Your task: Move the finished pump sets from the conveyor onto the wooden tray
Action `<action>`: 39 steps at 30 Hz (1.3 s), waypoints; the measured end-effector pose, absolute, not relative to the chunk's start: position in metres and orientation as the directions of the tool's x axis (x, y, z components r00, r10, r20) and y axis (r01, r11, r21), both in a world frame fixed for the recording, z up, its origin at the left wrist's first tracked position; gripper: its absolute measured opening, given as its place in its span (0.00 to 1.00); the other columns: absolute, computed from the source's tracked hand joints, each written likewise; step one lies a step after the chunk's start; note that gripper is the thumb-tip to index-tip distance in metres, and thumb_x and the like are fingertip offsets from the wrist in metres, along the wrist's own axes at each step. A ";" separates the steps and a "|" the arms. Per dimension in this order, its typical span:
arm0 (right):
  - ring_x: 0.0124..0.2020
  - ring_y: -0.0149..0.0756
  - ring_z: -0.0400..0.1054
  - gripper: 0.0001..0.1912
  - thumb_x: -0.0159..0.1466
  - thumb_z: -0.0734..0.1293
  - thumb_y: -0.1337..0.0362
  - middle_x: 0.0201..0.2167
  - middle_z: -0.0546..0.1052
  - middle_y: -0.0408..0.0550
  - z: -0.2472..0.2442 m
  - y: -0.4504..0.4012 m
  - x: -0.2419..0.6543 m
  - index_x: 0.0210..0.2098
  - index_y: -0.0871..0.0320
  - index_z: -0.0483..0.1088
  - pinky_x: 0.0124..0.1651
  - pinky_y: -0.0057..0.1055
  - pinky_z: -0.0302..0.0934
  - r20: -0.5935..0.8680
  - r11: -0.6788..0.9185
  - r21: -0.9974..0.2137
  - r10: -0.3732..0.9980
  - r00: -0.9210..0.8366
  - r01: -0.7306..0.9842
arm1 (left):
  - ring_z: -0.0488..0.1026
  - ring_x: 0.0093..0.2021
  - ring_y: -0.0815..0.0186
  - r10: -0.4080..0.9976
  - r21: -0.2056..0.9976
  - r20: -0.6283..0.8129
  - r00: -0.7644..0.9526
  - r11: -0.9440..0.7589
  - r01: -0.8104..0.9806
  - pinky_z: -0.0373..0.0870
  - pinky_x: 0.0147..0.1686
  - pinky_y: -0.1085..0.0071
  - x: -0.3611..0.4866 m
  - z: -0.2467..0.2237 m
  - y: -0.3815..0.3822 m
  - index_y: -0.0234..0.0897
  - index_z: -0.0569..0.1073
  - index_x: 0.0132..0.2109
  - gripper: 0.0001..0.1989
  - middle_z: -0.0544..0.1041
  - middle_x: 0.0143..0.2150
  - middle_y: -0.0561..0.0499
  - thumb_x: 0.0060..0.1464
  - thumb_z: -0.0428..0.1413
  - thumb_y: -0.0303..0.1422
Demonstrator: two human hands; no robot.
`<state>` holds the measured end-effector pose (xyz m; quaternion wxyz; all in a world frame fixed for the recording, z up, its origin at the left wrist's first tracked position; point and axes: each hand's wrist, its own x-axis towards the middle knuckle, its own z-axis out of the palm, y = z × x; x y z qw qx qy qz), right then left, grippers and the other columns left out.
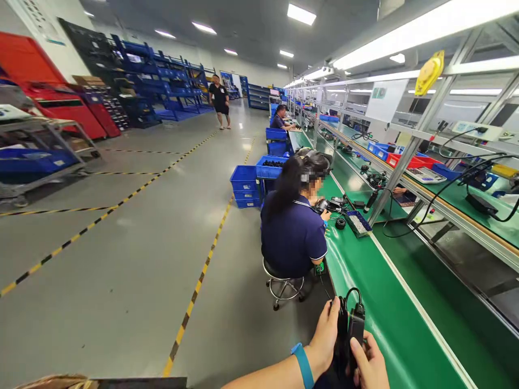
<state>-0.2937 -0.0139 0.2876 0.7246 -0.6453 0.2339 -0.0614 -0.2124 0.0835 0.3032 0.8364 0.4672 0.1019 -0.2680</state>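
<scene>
My left hand (325, 336) is closed around a bundle of black cable (343, 319), thumb pointing up. A blue band circles that wrist. Beside it, my right hand (370, 361) grips a slim black power adapter (357, 324), with the thumb across its face. A cord leaves the adapter's top end and loops over toward the bundle. Both things are held up close to the front edge of the green workbench (389, 302). The lower part of the bundle is dark and hard to make out.
Ahead, a seated co-worker (290, 227) on a wheeled stool (284, 283) handles parts at the bench. A blue tray (357, 223) of small pale pieces lies there. Blue bins (245, 186) stand left of the co-worker. Another person (219, 101) stands in the aisle.
</scene>
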 end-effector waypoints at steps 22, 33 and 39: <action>0.16 0.27 0.62 0.40 0.64 0.59 0.28 0.31 0.78 0.56 0.177 -0.287 -0.199 0.39 0.63 0.74 0.13 0.21 0.43 -0.610 0.563 -0.765 -0.478 0.632 -0.313 | 0.75 0.53 0.47 -0.503 0.587 -0.013 0.864 -0.703 -0.400 0.67 0.52 0.57 -0.039 0.261 -0.191 0.33 0.68 0.53 0.31 0.78 0.48 0.35 0.55 0.61 0.53; 0.32 0.43 0.74 0.26 0.53 0.76 0.48 0.38 0.79 0.55 0.113 -0.315 -0.248 0.42 0.60 0.75 0.27 0.32 0.66 -0.500 0.353 -0.859 -0.737 0.455 -0.371 | 0.53 0.73 0.41 -0.739 0.454 -0.280 0.613 -0.664 -0.594 0.57 0.68 0.50 -0.064 0.136 -0.165 0.30 0.52 0.72 0.43 0.54 0.73 0.26 0.57 0.59 0.42; 0.44 0.49 0.73 0.24 0.55 0.70 0.51 0.48 0.77 0.57 0.108 -0.246 -0.344 0.47 0.59 0.75 0.53 0.45 0.68 -0.303 0.135 -0.873 -0.903 0.306 -0.468 | 0.53 0.73 0.42 -0.839 0.489 0.040 0.543 -0.458 -0.743 0.56 0.70 0.45 -0.084 0.124 -0.063 0.30 0.59 0.70 0.35 0.57 0.72 0.30 0.62 0.53 0.44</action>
